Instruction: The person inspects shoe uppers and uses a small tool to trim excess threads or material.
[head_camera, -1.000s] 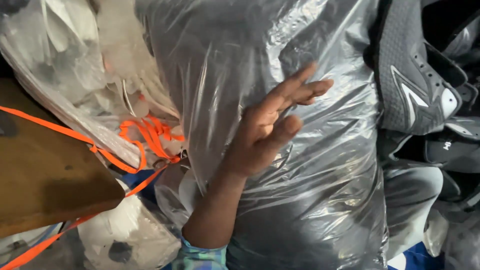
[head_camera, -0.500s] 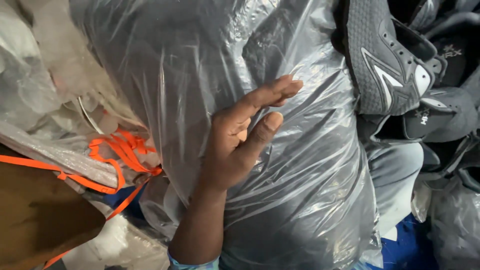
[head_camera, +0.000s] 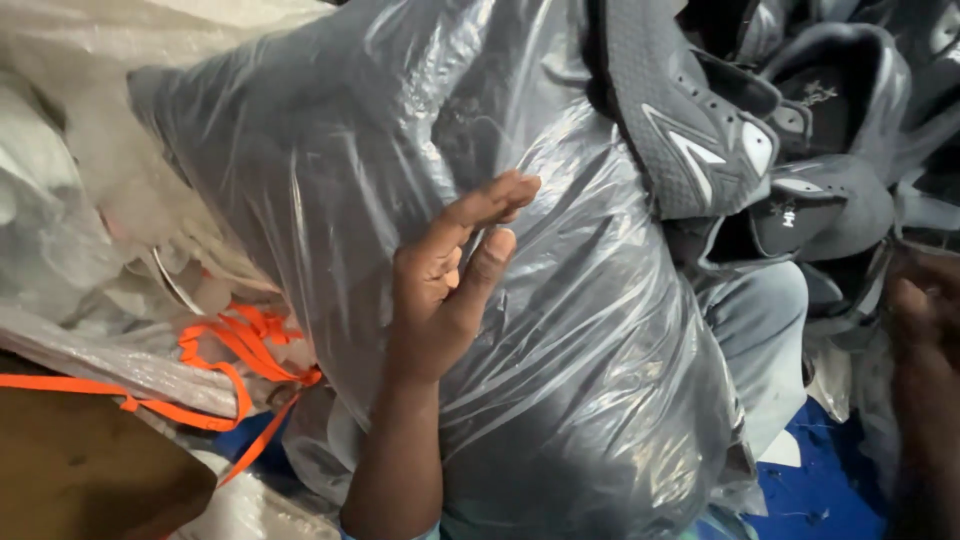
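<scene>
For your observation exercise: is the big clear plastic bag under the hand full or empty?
Full: the plastic bag bulges taut with dark contents beneath the left hand.

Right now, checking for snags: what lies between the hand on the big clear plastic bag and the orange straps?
Head view: only crinkled clear plastic bag lies between left hand and orange straps.

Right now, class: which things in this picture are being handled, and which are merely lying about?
In hand:
- left hand, flat against the big clear plastic bag
- right hand, blurred at the frame edge by the grey shoe uppers

Lying about:
- orange strap
- brown board
- pale plastic bags
</scene>
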